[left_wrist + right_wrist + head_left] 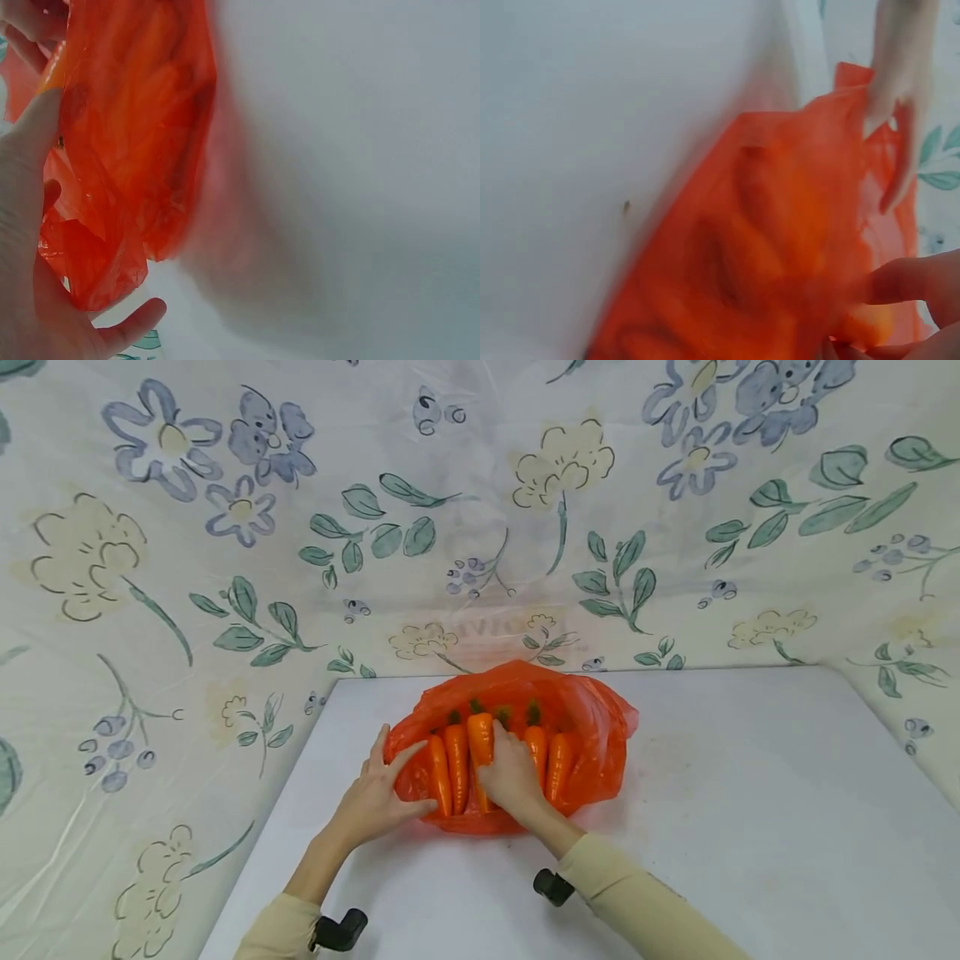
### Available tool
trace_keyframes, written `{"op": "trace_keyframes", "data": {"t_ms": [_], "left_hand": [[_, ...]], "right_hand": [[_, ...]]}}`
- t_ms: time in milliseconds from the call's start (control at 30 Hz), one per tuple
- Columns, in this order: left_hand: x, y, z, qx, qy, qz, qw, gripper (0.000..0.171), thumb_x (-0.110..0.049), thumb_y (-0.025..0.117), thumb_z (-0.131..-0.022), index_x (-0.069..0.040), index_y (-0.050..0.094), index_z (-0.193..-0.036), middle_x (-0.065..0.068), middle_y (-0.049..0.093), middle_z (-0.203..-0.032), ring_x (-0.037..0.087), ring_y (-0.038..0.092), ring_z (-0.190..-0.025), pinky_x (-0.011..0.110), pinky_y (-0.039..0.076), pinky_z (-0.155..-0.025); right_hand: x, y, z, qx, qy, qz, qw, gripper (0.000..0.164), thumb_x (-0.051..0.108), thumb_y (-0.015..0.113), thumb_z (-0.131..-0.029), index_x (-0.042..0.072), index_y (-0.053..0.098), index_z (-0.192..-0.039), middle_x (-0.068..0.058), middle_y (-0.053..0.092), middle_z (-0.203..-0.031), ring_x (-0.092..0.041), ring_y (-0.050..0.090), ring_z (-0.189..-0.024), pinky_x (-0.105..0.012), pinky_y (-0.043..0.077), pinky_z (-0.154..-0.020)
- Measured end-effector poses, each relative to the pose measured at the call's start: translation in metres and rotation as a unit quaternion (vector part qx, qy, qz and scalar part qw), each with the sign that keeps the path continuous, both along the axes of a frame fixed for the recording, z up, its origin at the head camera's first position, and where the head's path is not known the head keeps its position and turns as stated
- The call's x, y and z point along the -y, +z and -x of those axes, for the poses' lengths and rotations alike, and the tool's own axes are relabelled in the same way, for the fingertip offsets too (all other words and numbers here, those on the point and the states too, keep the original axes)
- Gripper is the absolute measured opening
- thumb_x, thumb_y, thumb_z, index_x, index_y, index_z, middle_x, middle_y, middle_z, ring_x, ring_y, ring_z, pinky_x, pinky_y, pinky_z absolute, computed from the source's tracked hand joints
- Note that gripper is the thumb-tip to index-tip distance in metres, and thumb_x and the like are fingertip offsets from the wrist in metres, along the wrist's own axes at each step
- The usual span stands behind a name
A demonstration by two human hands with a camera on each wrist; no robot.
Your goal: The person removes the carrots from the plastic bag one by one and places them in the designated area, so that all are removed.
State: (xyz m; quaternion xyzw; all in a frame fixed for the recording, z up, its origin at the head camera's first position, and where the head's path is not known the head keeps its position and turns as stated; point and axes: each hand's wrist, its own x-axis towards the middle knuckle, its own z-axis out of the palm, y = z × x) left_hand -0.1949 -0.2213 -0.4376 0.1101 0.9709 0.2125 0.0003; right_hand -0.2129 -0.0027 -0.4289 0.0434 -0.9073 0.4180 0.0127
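Note:
Several orange carrots [457,768] with dark green tops lie side by side in a spread red plastic bag [600,768]. My right hand [513,777] reaches into the bag from the right and grips a carrot [481,727] near the middle of the row; the hand covers part of the row. At the bag's left edge is my left hand [375,797], fingers spread, beside the leftmost carrot [440,777]. The left wrist view shows the left thumb against the red film [135,150]. In the right wrist view the bag [727,277] is blurred.
The bag lies on a white table [735,793] near its back edge. A floral cloth [465,527] hangs behind the table and along its sides. Dark wrist-worn cameras sit at both sleeves, the left camera [341,930] lower than the right camera [553,887].

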Motion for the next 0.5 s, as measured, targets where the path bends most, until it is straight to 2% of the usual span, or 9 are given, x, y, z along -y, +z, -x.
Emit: {"op": "trace_keyframes", "data": {"t_ms": [200,367,500], "left_hand": [[-0.001,0.001,0.007,0.006,-0.001,0.004,1.0,0.083,-0.049,0.079,-0.078,-0.025,0.044,-0.149,0.025,0.002,-0.162,0.057,0.031,-0.135,0.073,0.045,-0.089],[-0.003,0.001,0.012,0.011,-0.005,0.007,0.9999,0.082,-0.05,0.079,-0.078,-0.025,0.044,-0.148,0.026,0.002,-0.161,0.058,0.031,-0.135,0.074,0.043,-0.091],[-0.005,0.001,0.013,0.014,-0.006,0.009,0.9998,0.082,-0.05,0.079,-0.078,-0.025,0.044,-0.148,0.026,0.002,-0.162,0.058,0.029,-0.137,0.074,0.042,-0.093]], "right_hand": [[-0.01,0.008,0.001,0.016,0.008,0.029,0.999,0.07,0.003,0.067,-0.082,-0.007,0.04,-0.146,-0.025,0.058,-0.133,-0.038,0.058,-0.116,-0.05,0.047,-0.103],[-0.018,0.014,0.004,0.064,-0.016,0.062,0.996,0.07,0.004,0.068,-0.083,-0.003,0.041,-0.147,-0.022,0.058,-0.134,-0.034,0.06,-0.108,-0.05,0.05,-0.1],[-0.028,0.02,0.005,0.091,-0.027,0.102,0.99,0.068,0.003,0.066,-0.085,-0.001,0.04,-0.148,-0.02,0.059,-0.135,-0.033,0.061,-0.11,-0.049,0.051,-0.1]]}}
